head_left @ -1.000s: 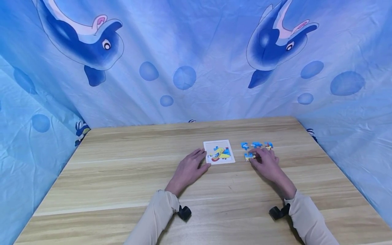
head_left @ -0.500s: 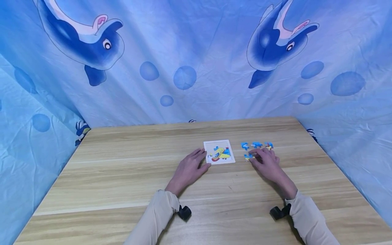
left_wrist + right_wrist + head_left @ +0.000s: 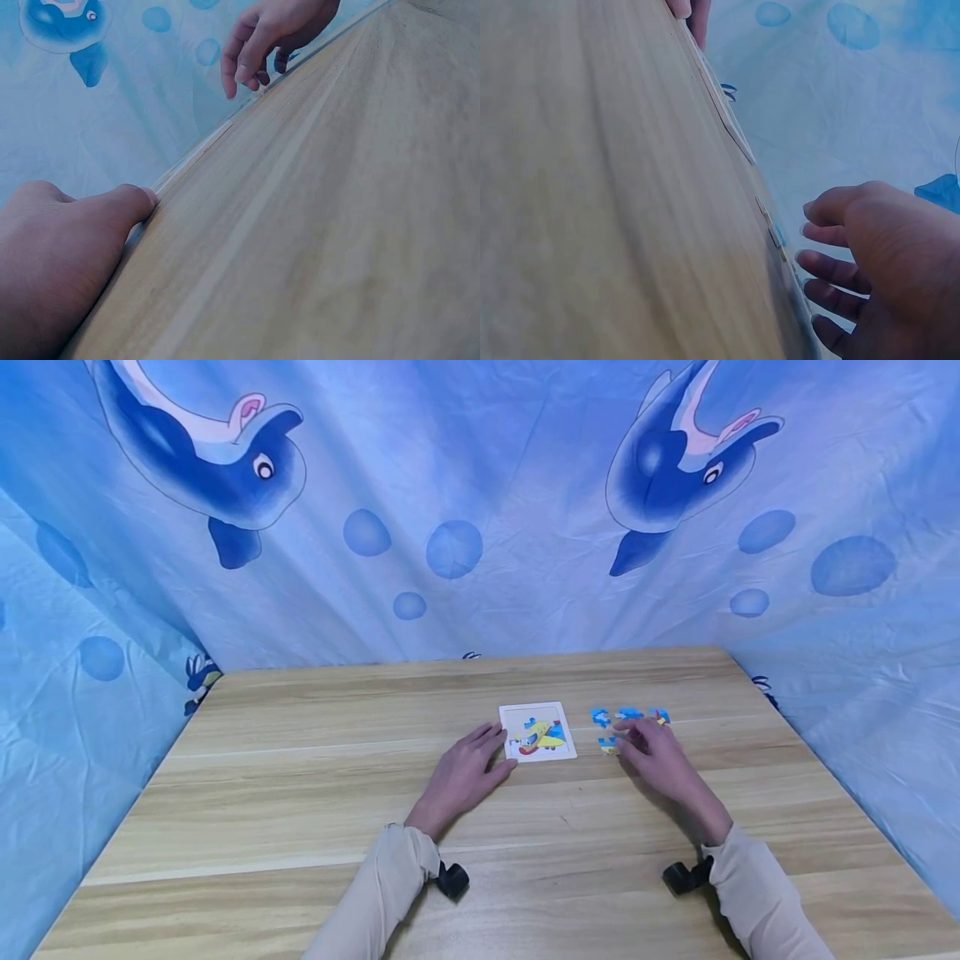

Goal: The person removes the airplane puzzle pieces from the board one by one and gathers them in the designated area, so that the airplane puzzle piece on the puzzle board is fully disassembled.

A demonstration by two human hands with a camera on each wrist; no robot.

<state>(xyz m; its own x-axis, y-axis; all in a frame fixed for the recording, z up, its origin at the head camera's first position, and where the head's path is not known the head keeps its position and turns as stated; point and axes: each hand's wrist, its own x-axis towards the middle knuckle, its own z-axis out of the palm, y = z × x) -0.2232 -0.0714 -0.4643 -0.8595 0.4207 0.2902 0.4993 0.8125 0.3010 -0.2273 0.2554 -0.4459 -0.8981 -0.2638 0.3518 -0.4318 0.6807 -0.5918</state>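
Observation:
In the head view my left hand point(image 3: 467, 772) rests on the table, fingers along the left side of a square white puzzle board point(image 3: 561, 756) and thumb at its near corner. The board bears a partly assembled yellow airplane picture. Its edge also shows beside the thumb in the left wrist view. My right hand point(image 3: 660, 758) hovers just over a blue-and-yellow puzzle piece point(image 3: 607, 745), fingers loosely bent. In the right wrist view, nothing lies between the fingers of that hand point(image 3: 892, 262). Behind it lie more loose pieces, two blue ones point(image 3: 601, 717) and one partly covered by the hand.
A wooden table point(image 3: 300, 777) carries everything. Behind and at both sides hangs a blue curtain point(image 3: 525, 568) printed with dolphins and bubbles. A black wrist camera point(image 3: 453, 882) sits below each sleeve cuff.
My right hand has risen slightly from the nearest loose puzzle piece, its fingertips drawing off it. The piece stays on the table. My left hand and the board have not moved.

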